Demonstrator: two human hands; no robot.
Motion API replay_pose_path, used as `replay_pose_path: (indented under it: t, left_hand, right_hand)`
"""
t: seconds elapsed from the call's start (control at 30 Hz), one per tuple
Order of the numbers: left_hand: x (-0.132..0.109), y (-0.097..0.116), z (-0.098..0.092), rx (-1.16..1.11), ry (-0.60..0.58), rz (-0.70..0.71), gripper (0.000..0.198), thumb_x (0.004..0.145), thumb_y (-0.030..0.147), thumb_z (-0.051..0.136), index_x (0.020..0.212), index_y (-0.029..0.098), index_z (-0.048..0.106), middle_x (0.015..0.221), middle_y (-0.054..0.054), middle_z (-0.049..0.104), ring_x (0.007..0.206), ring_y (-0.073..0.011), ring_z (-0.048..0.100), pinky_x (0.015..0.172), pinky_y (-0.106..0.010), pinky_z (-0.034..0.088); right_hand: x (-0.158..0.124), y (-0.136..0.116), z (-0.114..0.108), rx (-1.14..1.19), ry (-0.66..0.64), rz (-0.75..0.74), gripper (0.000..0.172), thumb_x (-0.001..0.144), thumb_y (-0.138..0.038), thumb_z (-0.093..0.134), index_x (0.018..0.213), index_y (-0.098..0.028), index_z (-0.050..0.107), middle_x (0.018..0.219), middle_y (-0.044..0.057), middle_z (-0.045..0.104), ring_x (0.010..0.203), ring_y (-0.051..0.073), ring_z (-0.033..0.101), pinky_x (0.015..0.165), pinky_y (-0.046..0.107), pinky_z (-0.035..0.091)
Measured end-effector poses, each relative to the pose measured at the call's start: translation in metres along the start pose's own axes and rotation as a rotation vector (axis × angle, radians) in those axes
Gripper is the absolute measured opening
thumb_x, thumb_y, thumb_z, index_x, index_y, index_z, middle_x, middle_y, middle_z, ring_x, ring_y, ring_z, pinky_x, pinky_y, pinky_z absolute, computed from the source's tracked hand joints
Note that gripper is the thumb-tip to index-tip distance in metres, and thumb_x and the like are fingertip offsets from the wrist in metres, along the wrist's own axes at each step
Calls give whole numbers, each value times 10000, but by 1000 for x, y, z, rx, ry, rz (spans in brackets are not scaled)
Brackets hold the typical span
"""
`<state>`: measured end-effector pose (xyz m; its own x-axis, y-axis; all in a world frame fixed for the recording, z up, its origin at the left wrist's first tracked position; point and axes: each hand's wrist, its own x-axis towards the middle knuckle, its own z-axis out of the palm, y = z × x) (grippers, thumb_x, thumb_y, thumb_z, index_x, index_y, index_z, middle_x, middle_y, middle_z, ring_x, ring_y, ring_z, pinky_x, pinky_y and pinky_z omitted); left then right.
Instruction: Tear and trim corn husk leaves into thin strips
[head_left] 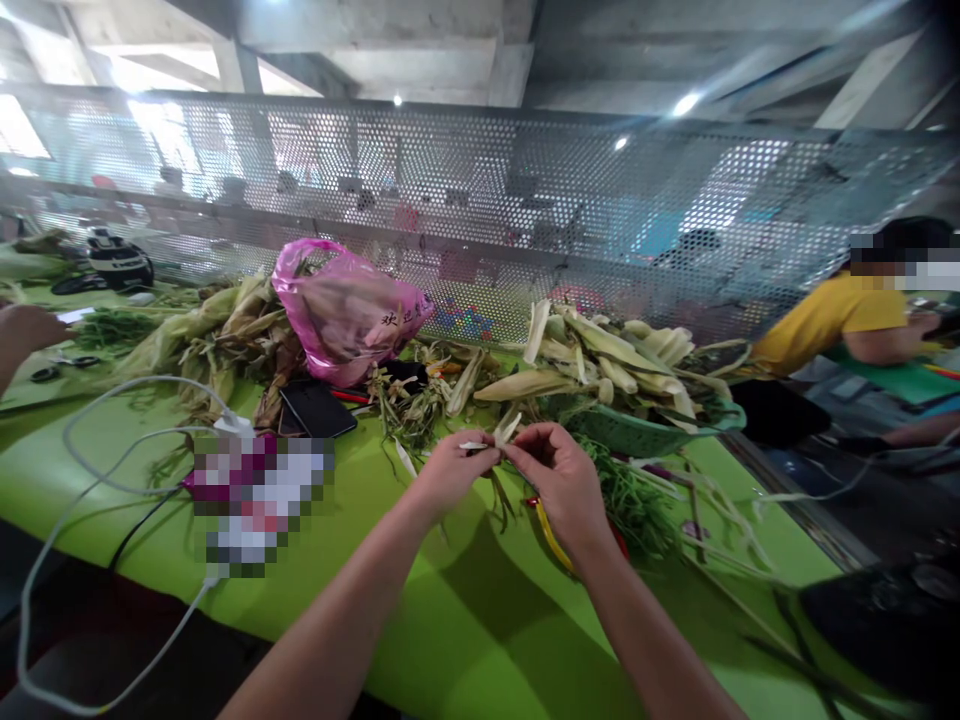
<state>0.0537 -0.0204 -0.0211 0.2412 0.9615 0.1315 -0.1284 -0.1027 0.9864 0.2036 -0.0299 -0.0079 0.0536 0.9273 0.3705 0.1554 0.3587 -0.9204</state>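
**Husk strip pinched between both hands, mid-table**

You hold a pale cream strip of dried corn husk [507, 428] just above the lime-green table cover [465, 620], at the middle of the scene. It sits just near of the green plastic basket [645, 432], which is heaped with husks.

**Handling.** The strip looks very light, thin and papery. I judge that it bends easily and is likely to tear along its grain if pulled hard. It appears dry, so slipping is unlikely. Take it near the ends with fingertips only.

**Grip.** Your left hand [450, 472] pinches the left end between thumb and forefinger. Your right hand [564, 482] pinches the right part the same way. The fingertips of the two hands almost meet. The remaining fingers are curled in, not spread.

**Pose.** Both forearms come in from the near edge and converge. The wrists are raised clear of the cover, with the backs of the hands up.

**Surroundings.** A yellow-handled tool [553, 540] lies under your right wrist. A pink plastic bag [345, 315] and a black phone [319, 408] lie far left. A person in a yellow shirt [832, 310] sits at far right.
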Motion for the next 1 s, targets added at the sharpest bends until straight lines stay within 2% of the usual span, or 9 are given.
replay_pose_path:
  t: [0.1,0.17,0.27,0.4,0.5,0.6,0.73,0.87,1.0]
  left_hand:
    - [-2,4,1,-26,-12,-24,161,711,302,629,686,148,588,632,27,503,619,-97,445,632,-239,355]
    - [-3,7,2,-50,-23,-45,158,699,298,637,700,145,600,642,23,515,629,-98,455,646,-243,363]
    - [-4,9,1,-147,-30,-83,174,678,298,658,714,136,607,676,8,540,641,-101,480,663,-249,387]
    - [-2,9,0,-275,-21,-138,206,655,312,675,706,133,587,667,5,536,595,-88,468,624,-244,368]
    - [-1,8,-1,-193,-15,-149,164,674,293,632,694,137,584,615,21,497,566,-86,429,595,-242,333]
    - [-1,7,-2,-22,-27,-128,95,678,235,573,681,142,591,593,33,469,572,-91,397,597,-244,310]
    - [-1,3,-4,146,-127,-66,87,683,185,520,684,144,597,660,19,525,658,-114,443,661,-244,339]
    - [-2,1,-5,279,-220,-31,108,722,195,506,704,155,604,682,8,549,689,-138,473,674,-250,372]
    - [-2,3,-5,337,-278,9,113,711,166,511,634,153,593,700,1,567,708,-144,490,706,-257,396]
  right_hand:
    - [0,3,0,100,-21,68,312,686,-363,784,902,-197,631,779,4,624,723,161,569,695,290,461]
    - [-2,4,0,91,-54,59,263,724,-357,755,901,-195,649,803,16,642,743,169,583,722,305,468]
    - [-4,0,-1,-45,-46,-67,149,772,-330,711,824,-200,658,816,24,660,762,179,597,751,320,473]
    - [-5,-7,-3,-276,-37,-299,67,821,-276,655,837,-219,685,851,39,659,815,198,607,769,332,477]
    - [-4,-11,-7,-378,-130,-407,97,857,-247,611,867,-229,706,882,50,649,850,204,609,794,338,481]
    - [-1,-13,-10,-433,-244,-443,129,878,-235,585,900,-234,713,900,55,639,877,206,604,812,340,474]
    - [1,-9,-12,-419,-342,-400,137,880,-235,582,912,-232,715,903,56,628,871,202,600,792,333,474]
    - [3,-4,-10,-339,-284,-289,43,807,-258,673,831,-222,676,815,24,618,767,182,585,717,305,470]
    - [4,-2,-9,-211,-276,-103,238,732,-247,720,953,-226,636,794,2,620,702,165,562,630,277,458]
